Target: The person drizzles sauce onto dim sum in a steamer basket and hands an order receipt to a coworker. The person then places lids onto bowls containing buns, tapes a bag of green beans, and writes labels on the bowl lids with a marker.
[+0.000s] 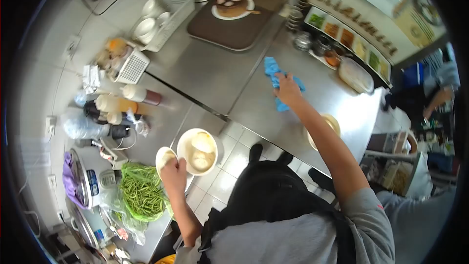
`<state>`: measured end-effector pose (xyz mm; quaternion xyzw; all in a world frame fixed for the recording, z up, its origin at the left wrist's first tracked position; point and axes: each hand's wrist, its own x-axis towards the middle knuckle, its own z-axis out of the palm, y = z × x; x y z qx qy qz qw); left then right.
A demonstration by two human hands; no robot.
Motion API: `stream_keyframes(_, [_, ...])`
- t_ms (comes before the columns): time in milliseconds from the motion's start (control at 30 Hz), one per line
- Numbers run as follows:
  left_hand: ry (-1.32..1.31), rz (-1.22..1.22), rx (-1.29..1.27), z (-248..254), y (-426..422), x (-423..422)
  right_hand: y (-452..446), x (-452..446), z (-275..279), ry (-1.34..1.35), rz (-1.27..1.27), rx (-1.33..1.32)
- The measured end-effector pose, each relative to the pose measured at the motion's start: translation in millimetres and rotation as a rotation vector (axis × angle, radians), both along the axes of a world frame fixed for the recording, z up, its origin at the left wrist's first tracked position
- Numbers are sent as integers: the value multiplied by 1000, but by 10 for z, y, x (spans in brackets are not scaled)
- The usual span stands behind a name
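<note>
My left hand (174,172) is closed on the edge of a small cream-white bowl (160,155), held tilted at the left side of a white tub (216,159). Pale, whitish contents show inside the tub, but I cannot tell what they are. Over the steel table (244,93), my right hand (288,89) presses down on a crumpled blue cloth (270,66), with parts of the cloth sticking out around the fingers. Beneath my right forearm is a round, pale yellowish bowl (332,123), partly covered by the arm.
Green beans (144,190) lie in a plastic bag at lower left. Squeeze bottles (141,94) and a white basket (132,67) stand above them. A brown tray (210,32) carries a plate with a round brown item. Topping containers (347,36) line the back right; another person (439,100) stands beyond.
</note>
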<state>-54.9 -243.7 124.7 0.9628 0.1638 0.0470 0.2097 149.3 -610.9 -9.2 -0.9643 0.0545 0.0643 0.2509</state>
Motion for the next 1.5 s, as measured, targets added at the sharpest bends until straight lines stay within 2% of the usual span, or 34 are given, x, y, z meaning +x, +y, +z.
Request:
stream_keyframes(100, [36,127,-89,57,71,-258,670,546,-190,-82,-38,221])
stream_keyframes(167, [59,185,-159,150,89,-359,1317,680,-298,-14,117,257])
stream_keyframes(233, [42,175,-137,189,137,-357,1926,485,-341,-13,418,220])
stream_keyframes(267, [38,151,-127,186,161,-335,2111,340,-180,70,521,235])
stream_keyframes(300, [37,117,-122,183,158,-277,2160,268,-27,156,614,246])
stream_keyframes(367, [52,63,-152,217,105,-69,1981,370,-264,40,607,236])
stream_keyframes(400, [59,28,-163,195,98,41,1826,433,-361,-17,602,229])
stream_keyframes(467, [54,-62,-157,126,59,257,1137,703,-267,127,525,279])
stream_keyframes(533, [28,-181,-183,92,-69,514,154,784,-393,16,510,421])
stream_keyframes(567, [12,-238,-197,75,-147,650,-296,679,-222,95,416,327])
stream_keyframes(600, [8,-294,-194,19,-210,783,-798,535,-143,8,445,206])
stream_keyframes(667, [0,-406,-187,-126,-366,1038,-1694,78,-177,37,314,141])
stream_keyframes(767, [61,-544,-258,-159,-818,1384,-2610,-909,-152,42,-2,84])
stream_keyframes(833, [48,-683,-267,-358,-1118,1612,-2848,-1540,-107,110,-461,-51])
stream_keyframes(867, [53,-733,-253,-427,-1290,1713,-2910,-1878,-211,44,-536,-100])
stream_keyframes(900, [58,-780,-237,-497,-1470,1796,-2881,-2196,-327,-22,-608,-148])
stream_keyframes(1000, [-6,-872,-149,-777,-1945,2038,-2165,-3069,-226,33,-553,-140])
stream_keyframes(1033, [-38,-897,-103,-818,-2078,2103,-1831,-3348,-120,120,-566,-58])
stream_keyframes(1067, [5,-903,-52,-806,-2211,2172,-1437,-3462,261,331,-599,65])
stream_keyframes(1167, [63,-867,30,-839,-2568,2288,-1038,-4127,176,570,-339,296])
stream_keyframes(1233, [103,-868,47,-863,-2683,2339,-675,-3899,537,676,-480,283])
stream_keyframes(1300, [74,-877,17,-655,-2631,2211,-528,-3673,562,370,-376,263])
stream_keyframes(1367, [-307,-800,-158,-368,-2381,1832,-309,-3217,681,317,-378,408])
stream_keyframes(1400, [-205,-827,-259,-256,-2220,1654,-178,-2998,669,203,-332,482])
stream_keyframes(1500, [203,-864,-617,-245,-1680,1091,356,-2310,651,61,-272,1025])
